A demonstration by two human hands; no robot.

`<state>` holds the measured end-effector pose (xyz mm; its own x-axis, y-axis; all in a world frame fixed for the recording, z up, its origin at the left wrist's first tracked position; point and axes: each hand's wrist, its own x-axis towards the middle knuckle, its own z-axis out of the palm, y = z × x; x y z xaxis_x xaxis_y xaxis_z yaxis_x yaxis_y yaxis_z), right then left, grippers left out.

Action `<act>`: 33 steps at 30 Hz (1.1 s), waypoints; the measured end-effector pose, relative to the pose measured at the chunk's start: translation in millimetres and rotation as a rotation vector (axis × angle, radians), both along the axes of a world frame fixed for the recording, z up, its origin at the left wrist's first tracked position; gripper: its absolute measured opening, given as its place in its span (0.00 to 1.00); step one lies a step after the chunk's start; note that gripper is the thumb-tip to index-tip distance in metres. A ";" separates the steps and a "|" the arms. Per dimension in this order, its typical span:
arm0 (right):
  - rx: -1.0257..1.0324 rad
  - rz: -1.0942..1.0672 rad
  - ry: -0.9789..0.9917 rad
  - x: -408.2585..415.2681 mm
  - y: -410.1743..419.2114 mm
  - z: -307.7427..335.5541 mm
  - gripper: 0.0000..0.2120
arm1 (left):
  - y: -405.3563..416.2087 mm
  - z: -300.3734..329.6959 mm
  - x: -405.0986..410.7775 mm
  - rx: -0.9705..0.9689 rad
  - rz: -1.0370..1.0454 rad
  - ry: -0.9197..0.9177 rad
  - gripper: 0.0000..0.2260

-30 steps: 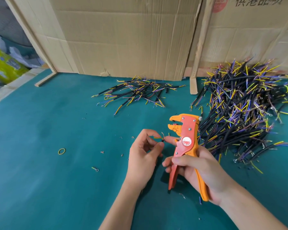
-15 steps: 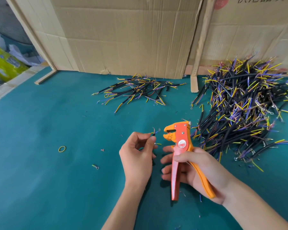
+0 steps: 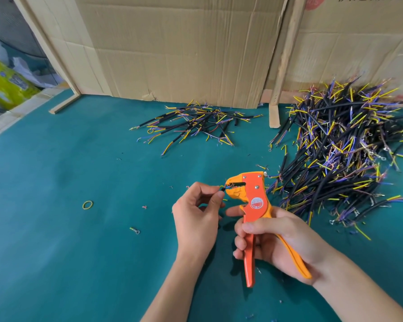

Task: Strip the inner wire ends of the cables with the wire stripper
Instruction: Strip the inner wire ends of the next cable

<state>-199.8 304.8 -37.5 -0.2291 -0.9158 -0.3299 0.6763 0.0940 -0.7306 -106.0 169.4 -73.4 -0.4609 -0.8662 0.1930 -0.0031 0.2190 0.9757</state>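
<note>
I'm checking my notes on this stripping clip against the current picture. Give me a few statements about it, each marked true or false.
1. The right hand holds the stripper. True.
2. The left hand is empty. False: it pinches a cable at the stripper's jaws.
3. The bigger cable pile lies on the right. True.
4. The rubber band lies on the smaller pile. False: it lies alone on the mat.

Two bare forearms, left hand [image 3: 197, 219] and right hand [image 3: 282, 242], no sleeves or rings
</note>
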 end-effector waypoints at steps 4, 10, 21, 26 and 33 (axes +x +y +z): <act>0.004 0.008 0.028 0.9 -0.2 0.9 0.19 | 0.4 0.9 0.8 -0.010 -0.008 -0.004 0.11; 0.035 -0.015 0.047 1.5 -1.7 2.8 0.17 | 0.3 1.6 0.4 -0.024 -0.015 -0.005 0.10; 0.079 -0.130 0.124 1.0 -4.2 -2.8 0.19 | 1.2 -0.1 0.6 0.060 -0.097 0.046 0.08; -0.028 -0.129 0.050 2.2 -3.5 -2.7 0.22 | -1.6 -0.5 1.1 0.048 -0.012 0.071 0.10; -0.049 0.002 0.038 -11.0 2.7 1.9 0.23 | -0.2 0.1 0.8 -0.053 0.061 0.061 0.12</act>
<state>-210.9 307.5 -35.7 -0.2390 -0.9311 -0.2756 0.6477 0.0586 -0.7596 -105.2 169.2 -73.3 -0.3938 -0.8800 0.2653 0.0412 0.2715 0.9616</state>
